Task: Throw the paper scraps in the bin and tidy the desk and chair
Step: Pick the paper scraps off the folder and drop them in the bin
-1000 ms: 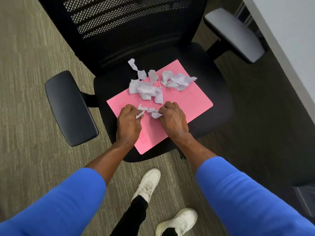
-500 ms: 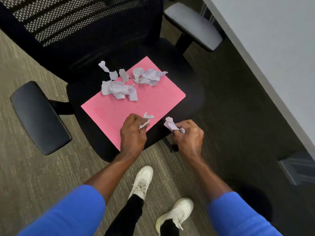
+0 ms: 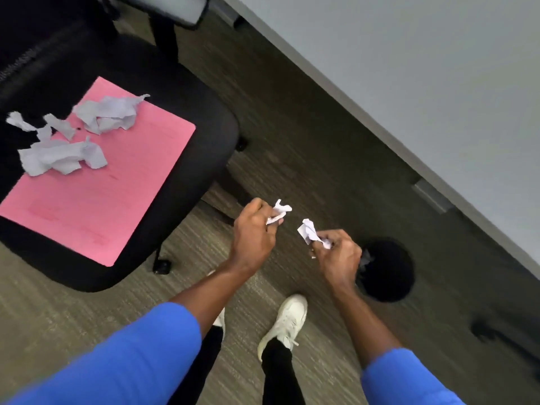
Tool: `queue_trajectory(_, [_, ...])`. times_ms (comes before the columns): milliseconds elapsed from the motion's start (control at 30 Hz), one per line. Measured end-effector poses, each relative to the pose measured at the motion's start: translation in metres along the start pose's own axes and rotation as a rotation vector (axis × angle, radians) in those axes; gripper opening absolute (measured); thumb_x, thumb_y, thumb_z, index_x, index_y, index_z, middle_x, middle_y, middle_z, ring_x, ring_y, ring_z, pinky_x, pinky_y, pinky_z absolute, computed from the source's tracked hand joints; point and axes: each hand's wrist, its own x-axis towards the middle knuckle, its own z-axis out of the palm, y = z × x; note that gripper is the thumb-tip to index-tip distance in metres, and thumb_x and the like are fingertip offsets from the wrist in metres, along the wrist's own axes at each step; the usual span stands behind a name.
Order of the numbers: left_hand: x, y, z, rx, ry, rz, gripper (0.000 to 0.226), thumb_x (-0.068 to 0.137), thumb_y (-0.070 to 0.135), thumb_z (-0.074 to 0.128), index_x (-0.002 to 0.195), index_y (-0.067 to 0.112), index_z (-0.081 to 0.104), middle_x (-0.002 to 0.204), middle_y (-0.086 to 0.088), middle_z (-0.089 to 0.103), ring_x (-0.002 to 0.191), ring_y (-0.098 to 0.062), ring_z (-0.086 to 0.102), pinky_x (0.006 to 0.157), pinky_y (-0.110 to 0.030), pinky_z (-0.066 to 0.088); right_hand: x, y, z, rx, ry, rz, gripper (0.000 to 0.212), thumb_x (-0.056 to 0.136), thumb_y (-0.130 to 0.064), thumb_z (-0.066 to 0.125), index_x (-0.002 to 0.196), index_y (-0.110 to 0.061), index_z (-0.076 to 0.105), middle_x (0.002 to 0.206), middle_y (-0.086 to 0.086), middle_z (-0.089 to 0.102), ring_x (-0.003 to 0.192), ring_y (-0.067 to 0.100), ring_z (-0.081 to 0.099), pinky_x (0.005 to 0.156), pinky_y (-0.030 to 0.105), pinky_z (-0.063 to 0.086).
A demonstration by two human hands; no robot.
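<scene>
**Two fistfuls of scraps carried toward the bin**

Head view: both hands hang over the carpet, away from the chair, each closed on torn paper. The left hand [image 3: 253, 232] has its grip curled tight around a small crumpled white paper scrap [image 3: 280, 211], whose ragged end pokes out past the knuckles. The right hand [image 3: 338, 255] pinches a second crumpled white scrap [image 3: 309, 232] between thumb and fingertips, the rest of the fist folded shut. The right hand sits just beside the round black waste bin [image 3: 388, 270] on the floor under the pale grey counter [image 3: 409, 68] — a sensible place to be, I judge, since a release from here would drop the paper almost straight in. The left hand is farther from the rim and would need to travel across.

Most of the job remains on the black padded office chair seat [image 3: 204, 135]. A flat pink card folder [image 3: 117, 176] lies across the cushion, smooth and stiff-looking, and on its far end rests a loose heap of torn white paper pieces [image 3: 67, 138] — thin, creased, with feathered edges, some spilling onto the black fabric. Light stuff like this should crush easily into a fist but may flutter if let go too high.

The floor is short grey-brown ribbed carpet [image 3: 73, 323].
</scene>
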Motion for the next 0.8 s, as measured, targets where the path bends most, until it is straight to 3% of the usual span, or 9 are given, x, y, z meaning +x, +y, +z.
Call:
queue_trajectory(100, [-0.007, 0.022, 0.043, -0.005, -0.112, -0.077, 0.013, 0.090, 0.018, 0.084, 0.099, 0.009, 0.081, 0.098, -0.004, 0.073, 0.087, -0.022, 0.073, 0.082, -0.036, 0.058, 0.003, 0.048, -0.021, -0.015, 0.044, 0.097, 0.010, 0.082, -0.013, 0.080, 0.091, -0.014, 0.085, 0.089, 0.007, 0.079, 0.081, 0.022, 0.070, 0.077, 0.027, 0.046])
queue_trajectory(233, [-0.017, 0.047, 0.104, -0.053, -0.201, -0.336, 0.021, 0.085, 0.026, 0.088, 0.098, 0.012, 0.081, 0.108, -0.010, 0.080, 0.099, -0.027, 0.074, 0.083, -0.024, 0.049, 0.006, 0.110, -0.047, 0.062, 0.049, 0.319, 0.014, 0.088, -0.021, 0.078, 0.098, -0.013, 0.084, 0.081, 0.011, 0.082, 0.086, 0.031, 0.078, 0.089, 0.043, 0.060])
queue_trajectory(333, [-0.028, 0.063, 0.150, -0.031, -0.289, -0.380, 0.022, 0.087, 0.028, 0.087, 0.101, 0.012, 0.081, 0.110, -0.012, 0.081, 0.105, -0.031, 0.074, 0.082, -0.024, 0.047, 0.004, 0.148, -0.063, 0.085, 0.080, 0.402, 0.017, 0.086, -0.016, 0.078, 0.100, -0.010, 0.084, 0.087, 0.016, 0.082, 0.088, 0.038, 0.078, 0.088, 0.047, 0.061])
queue_trajectory(467, [-0.039, 0.083, 0.203, -0.002, -0.398, -0.387, 0.026, 0.089, 0.030, 0.083, 0.100, 0.007, 0.079, 0.108, -0.018, 0.080, 0.109, -0.038, 0.071, 0.089, -0.036, 0.053, 0.004, 0.190, -0.079, 0.100, 0.127, 0.504, 0.020, 0.089, -0.022, 0.081, 0.104, -0.009, 0.082, 0.096, 0.015, 0.081, 0.090, 0.032, 0.076, 0.078, 0.032, 0.056])
queue_trajectory(567, [-0.045, 0.093, 0.235, -0.004, -0.421, -0.423, 0.029, 0.089, 0.034, 0.083, 0.094, 0.005, 0.079, 0.101, -0.017, 0.081, 0.101, -0.037, 0.074, 0.083, -0.037, 0.054, 0.006, 0.217, -0.086, 0.225, 0.153, 0.573, 0.017, 0.093, -0.024, 0.080, 0.101, -0.010, 0.078, 0.084, 0.006, 0.074, 0.073, 0.024, 0.072, 0.058, 0.010, 0.048])
queue_trajectory(600, [-0.047, 0.096, 0.244, -0.012, -0.428, -0.437, 0.029, 0.088, 0.034, 0.084, 0.093, 0.006, 0.080, 0.099, -0.016, 0.082, 0.099, -0.036, 0.075, 0.082, -0.037, 0.055, 0.008, 0.223, -0.087, 0.232, 0.166, 0.556, 0.015, 0.093, -0.025, 0.079, 0.098, -0.011, 0.077, 0.081, 0.004, 0.071, 0.071, 0.023, 0.069, 0.053, 0.008, 0.044])
queue_trajectory(633, [-0.049, 0.097, 0.253, -0.020, -0.433, -0.448, 0.027, 0.088, 0.032, 0.084, 0.093, 0.005, 0.081, 0.098, -0.015, 0.082, 0.098, -0.034, 0.076, 0.083, -0.036, 0.056, 0.011, 0.229, -0.089, 0.236, 0.171, 0.543, 0.013, 0.093, -0.024, 0.079, 0.096, -0.012, 0.076, 0.083, 0.004, 0.071, 0.073, 0.024, 0.069, 0.056, 0.012, 0.046])
queue_trajectory(733, [-0.050, 0.102, 0.280, -0.061, -0.500, -0.487, 0.026, 0.091, 0.024, 0.083, 0.104, 0.001, 0.081, 0.099, -0.014, 0.081, 0.094, -0.030, 0.077, 0.088, -0.040, 0.063, 0.027, 0.247, -0.093, 0.293, 0.176, 0.612, 0.014, 0.090, -0.016, 0.082, 0.096, -0.004, 0.076, 0.096, 0.017, 0.079, 0.083, 0.037, 0.078, 0.075, 0.049, 0.064])
queue_trajectory(800, [-0.049, 0.108, 0.296, -0.098, -0.532, -0.483, 0.029, 0.094, 0.021, 0.080, 0.112, -0.001, 0.078, 0.098, -0.010, 0.078, 0.090, -0.026, 0.075, 0.084, -0.033, 0.057, 0.038, 0.260, -0.095, 0.254, 0.182, 0.647, 0.015, 0.087, -0.015, 0.085, 0.095, -0.005, 0.078, 0.096, 0.020, 0.080, 0.087, 0.039, 0.079, 0.079, 0.050, 0.063])
